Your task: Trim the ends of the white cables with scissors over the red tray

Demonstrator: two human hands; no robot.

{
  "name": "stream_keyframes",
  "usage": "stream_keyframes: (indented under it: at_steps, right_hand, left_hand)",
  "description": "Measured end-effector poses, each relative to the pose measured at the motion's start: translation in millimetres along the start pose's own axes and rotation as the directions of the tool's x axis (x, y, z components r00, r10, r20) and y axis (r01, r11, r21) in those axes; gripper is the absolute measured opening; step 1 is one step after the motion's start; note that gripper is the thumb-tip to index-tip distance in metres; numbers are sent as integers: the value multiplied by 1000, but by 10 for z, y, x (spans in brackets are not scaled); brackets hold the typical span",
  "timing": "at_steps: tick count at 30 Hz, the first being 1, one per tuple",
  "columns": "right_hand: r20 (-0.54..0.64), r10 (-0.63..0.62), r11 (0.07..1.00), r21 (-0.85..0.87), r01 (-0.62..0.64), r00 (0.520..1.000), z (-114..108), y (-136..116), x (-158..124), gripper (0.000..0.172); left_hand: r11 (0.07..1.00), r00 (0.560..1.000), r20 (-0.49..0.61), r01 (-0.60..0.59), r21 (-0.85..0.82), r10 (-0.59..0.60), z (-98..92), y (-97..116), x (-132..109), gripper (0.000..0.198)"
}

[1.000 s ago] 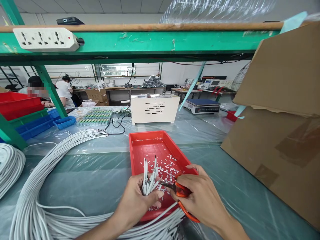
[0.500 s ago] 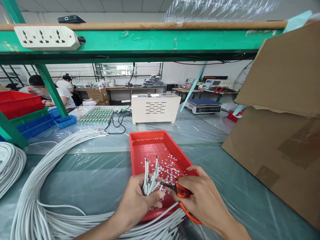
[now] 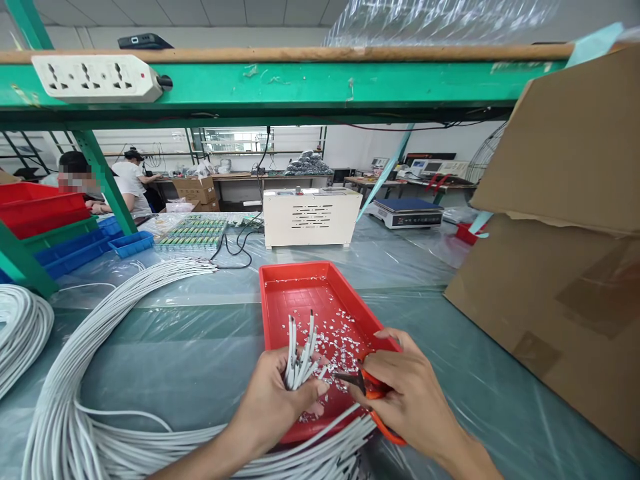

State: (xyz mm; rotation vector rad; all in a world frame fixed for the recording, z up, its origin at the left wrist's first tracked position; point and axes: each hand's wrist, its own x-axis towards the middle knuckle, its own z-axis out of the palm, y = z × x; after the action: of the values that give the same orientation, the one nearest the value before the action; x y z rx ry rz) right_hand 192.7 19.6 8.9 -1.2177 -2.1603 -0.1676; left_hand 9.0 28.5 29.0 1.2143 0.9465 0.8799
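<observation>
Head view: left hand (image 3: 273, 403) grip clenched on white cable ends (image 3: 296, 353), right hand (image 3: 407, 397) grip grasping orange scissors (image 3: 371, 388), lower centre; snips best kept over red tray (image 3: 300, 293).

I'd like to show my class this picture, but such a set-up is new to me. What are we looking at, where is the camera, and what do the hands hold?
No machine here: these are a person's two bare hands, filmed by a camera worn on the head, looking forward and down. The left hand grips a bunch of white cable ends. The right hand holds orange-handled scissors, blades toward them. Both hover over a red tray holding small white scraps. It lies on a plastic-covered table, with long white cables at the left and a cardboard box at the right.
</observation>
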Motion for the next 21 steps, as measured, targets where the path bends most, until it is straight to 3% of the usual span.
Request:
stream_keyframes:
  at_steps: [4, 9, 17, 19, 21]
  right_hand:
    - [-30, 142, 976, 174, -134, 989, 50, -14, -6, 35]
    - [36, 310, 841, 456, -292, 950, 36, -70, 11, 12]
    - [49, 114, 891, 437, -124, 992, 38, -130, 33, 9]
    - [95, 166, 834, 518, -191, 982, 27, -152, 24, 9]
    - [174, 261, 712, 630, -311, 949, 11, -171, 4, 12]
  left_hand:
    - [1000, 1000, 12, 16, 5, -17, -17, -27, 14, 22]
    - [999, 997, 81, 6, -36, -3, -57, -73, 62, 23]
    - [999, 988, 147, 43, -5, -42, -62, -48, 57, 30]
    - [999, 986, 160, 48, 0, -47, -65, -47, 50, 29]
    - [998, 981, 186, 56, 0, -55, -74, -62, 46, 27]
